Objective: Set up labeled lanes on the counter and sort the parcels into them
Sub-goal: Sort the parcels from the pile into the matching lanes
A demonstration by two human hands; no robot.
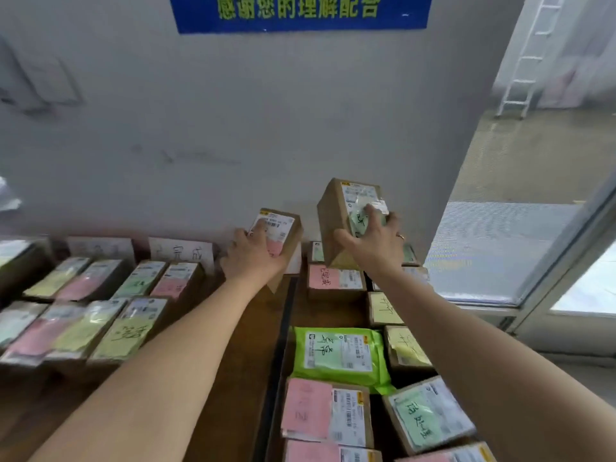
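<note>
Person stands at a brown wooden table (230,335) set against a grey wall, both bare arms stretched forward.

Left hand (253,253) holds a small brown cardboard box with a white shipping label and a pink note (283,228). Its fingers (258,232) curl over the near end of the box. The box is lifted off the table, tilted, close to the wall, just right of a white handwritten sign card (181,251) leaning on the wall.

Right hand (370,243), ring on one finger, grips a taller brown cardboard box with a white label and a green note (336,208). Thumb is on the left face, fingers spread over the label side. This box is also in the air, tilted, above the back of the right-hand parcels.

Left side: two rows of flat brown boxes with yellow, pink and green notes (130,331), packed side by side in front of the sign card.

Right side, past a dark strip (283,328) running down the table: a box with a pink note (328,278) below the raised box, and a bright green plastic mailer bag (343,355) further forward, with more noted boxes around it.

Blue banner with yellow characters (300,13) on the wall above. White ladder (526,61) behind the glass at right.
</note>
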